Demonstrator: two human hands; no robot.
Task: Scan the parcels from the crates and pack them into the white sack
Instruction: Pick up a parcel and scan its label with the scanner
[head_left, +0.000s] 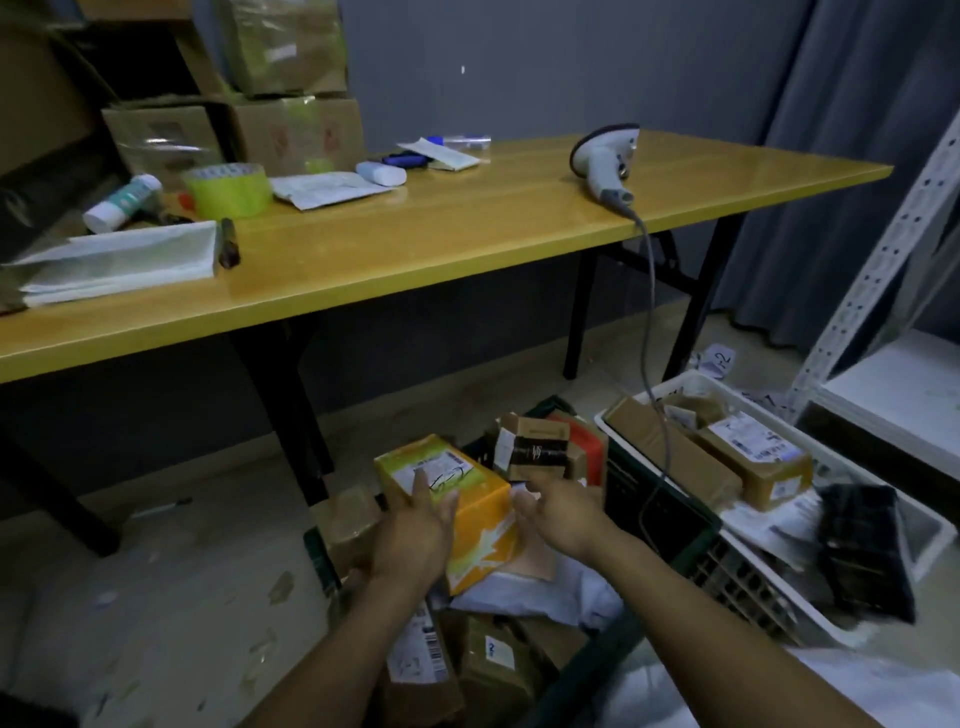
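A yellow-orange parcel box (467, 499) with a white label on top sits above the dark green crate (660, 525). My left hand (410, 535) grips its near left side. My right hand (556, 514) is at its right edge with the fingers spread; whether it touches the box is unclear. More brown parcels (483, 670) lie in the crate below my arms. A white crate (930, 535) to the right holds several brown labelled parcels (753, 457). The white barcode scanner (608, 161) lies on the yellow table (415, 244), its cable hanging down. White sack fabric (857, 691) shows at the lower right.
On the table's left stand cardboard boxes (291, 130), a green tape roll (228, 189), a white bottle (122, 202) and folded white bags (119, 262). A white metal shelf (904, 260) rises at the right. Paper scraps litter the floor.
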